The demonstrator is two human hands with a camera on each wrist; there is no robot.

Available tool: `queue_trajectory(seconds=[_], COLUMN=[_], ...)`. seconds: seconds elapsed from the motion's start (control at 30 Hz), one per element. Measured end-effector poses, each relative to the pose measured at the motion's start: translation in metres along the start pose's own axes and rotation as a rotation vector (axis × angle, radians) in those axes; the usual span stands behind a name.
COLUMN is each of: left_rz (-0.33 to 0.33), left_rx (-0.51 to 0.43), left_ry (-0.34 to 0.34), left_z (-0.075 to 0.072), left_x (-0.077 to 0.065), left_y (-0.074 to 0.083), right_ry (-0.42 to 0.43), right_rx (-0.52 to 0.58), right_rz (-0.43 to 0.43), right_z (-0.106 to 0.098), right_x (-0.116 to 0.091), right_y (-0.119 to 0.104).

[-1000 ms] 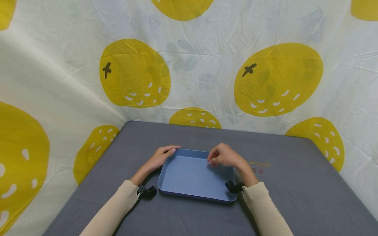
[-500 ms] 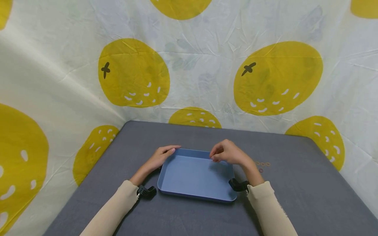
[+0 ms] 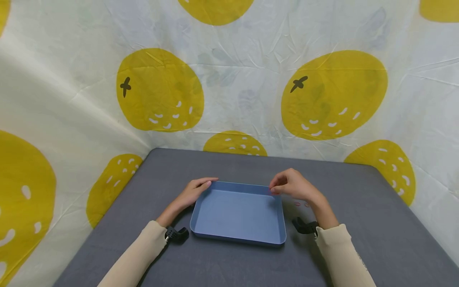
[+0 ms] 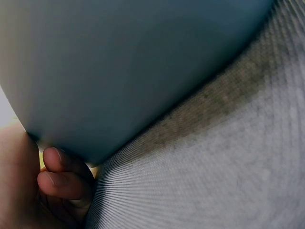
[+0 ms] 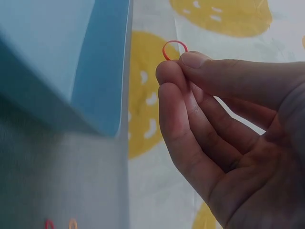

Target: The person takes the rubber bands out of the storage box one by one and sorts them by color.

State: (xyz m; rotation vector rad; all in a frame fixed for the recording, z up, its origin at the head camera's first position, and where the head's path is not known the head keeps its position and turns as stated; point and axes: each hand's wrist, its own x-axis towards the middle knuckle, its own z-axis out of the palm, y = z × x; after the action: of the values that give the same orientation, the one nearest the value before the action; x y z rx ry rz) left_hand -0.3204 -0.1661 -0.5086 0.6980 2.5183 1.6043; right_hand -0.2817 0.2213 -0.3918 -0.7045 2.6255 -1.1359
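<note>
A shallow blue tray lies on the grey tabletop. At its far left corner my left hand holds the rim; the left wrist view shows curled fingers against the outside of the wall. My right hand is raised by the far right corner. Its thumb and index finger pinch a small red rubber band, whose loop sticks up past the fingertips in the right wrist view. More bands lie right of the tray, two of them red, including this red band; my right hand and wrist hide others.
At the bottom of the right wrist view, a red band and an orange band show beside the tray. A white cloth printed with yellow fruit hangs behind and left of the table.
My right hand has moved rightward and slightly up, from over the tray to its far right corner, now covering the yellow bands from view. My left hand stays at its corner.
</note>
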Motion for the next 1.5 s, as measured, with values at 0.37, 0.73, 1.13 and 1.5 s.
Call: queue_trajectory(seconds=[0.37,0.73,1.13,1.5], left_rz=[-0.01,-0.029,-0.023,-0.017], left_rx=[0.005,-0.002,-0.009,-0.001], left_ry=[-0.001,-0.007,-0.003,-0.005], left_z=[-0.001,0.0,0.0,0.0], left_x=[0.001,0.002,0.0,0.0], left_y=[0.001,0.002,0.002,0.002], right_ry=[0.031,0.039,-0.023,-0.022], right_rx=[-0.05,-0.069,0.035,0.033], right_rz=[0.029,0.077,0.134,0.219], right_z=[-0.026,-0.043,-0.062,-0.067], right_x=[-0.027,-0.048,-0.076,-0.083], right_y=[0.02,0.044,0.083,0.112])
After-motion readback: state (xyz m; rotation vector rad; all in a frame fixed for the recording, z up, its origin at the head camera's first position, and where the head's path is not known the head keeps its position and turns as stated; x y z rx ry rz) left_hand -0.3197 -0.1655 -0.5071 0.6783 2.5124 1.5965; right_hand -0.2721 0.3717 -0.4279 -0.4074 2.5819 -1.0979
